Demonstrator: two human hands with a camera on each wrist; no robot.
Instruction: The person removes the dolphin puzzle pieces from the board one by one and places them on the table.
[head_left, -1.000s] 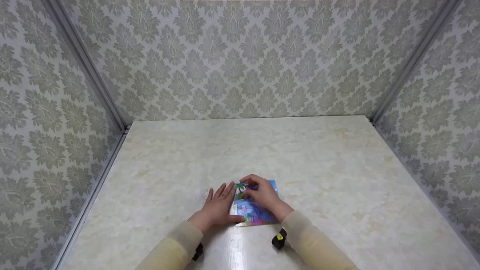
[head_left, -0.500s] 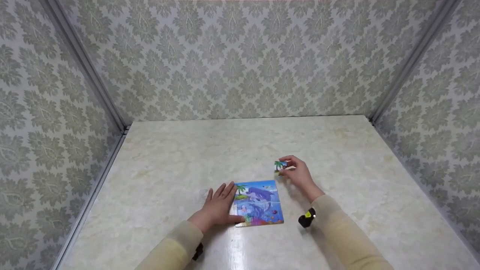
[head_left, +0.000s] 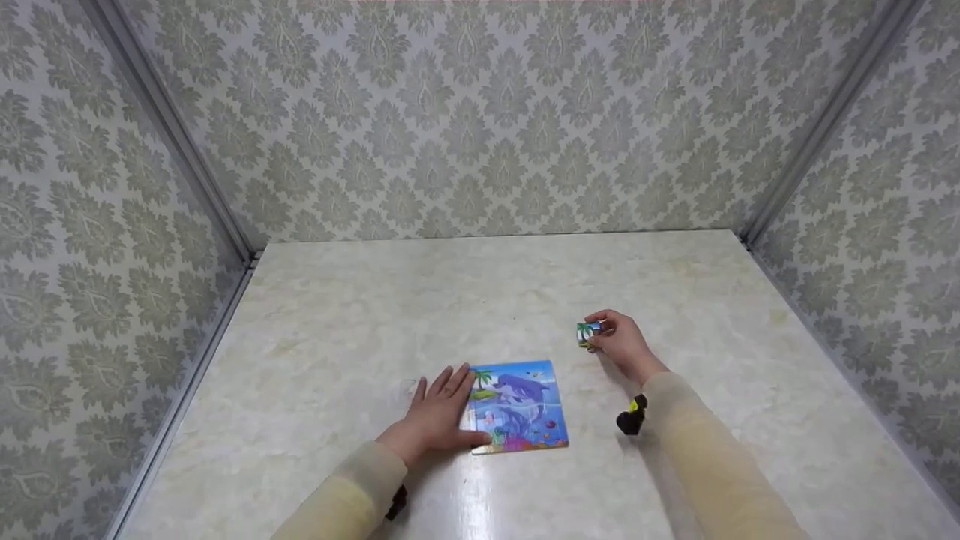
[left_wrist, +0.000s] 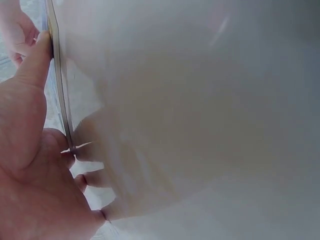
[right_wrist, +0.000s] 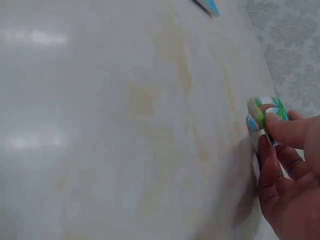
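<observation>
A dolphin picture board (head_left: 519,406) lies flat on the table in the head view. My left hand (head_left: 435,416) rests at its left side with fingers spread, the thumb on the lower left corner; the left wrist view shows the thumb against the board's edge (left_wrist: 61,85). Beyond the board's upper right corner, my right hand (head_left: 624,346) pinches a small palm-tree piece (head_left: 586,332) between thumb and fingers. The right wrist view shows that piece (right_wrist: 260,112) held just above the table, tilted, its far part hidden by the fingers.
A faint transparent item (head_left: 407,387) lies left of the left hand's fingers. The pale marbled table (head_left: 480,285) is bordered by patterned walls (head_left: 480,120) at the back and both sides. Black devices are strapped at both wrists.
From over the board, my right hand has moved right and away from me with the palm-tree piece, uncovering the dolphin picture. The left hand has stayed in place.
</observation>
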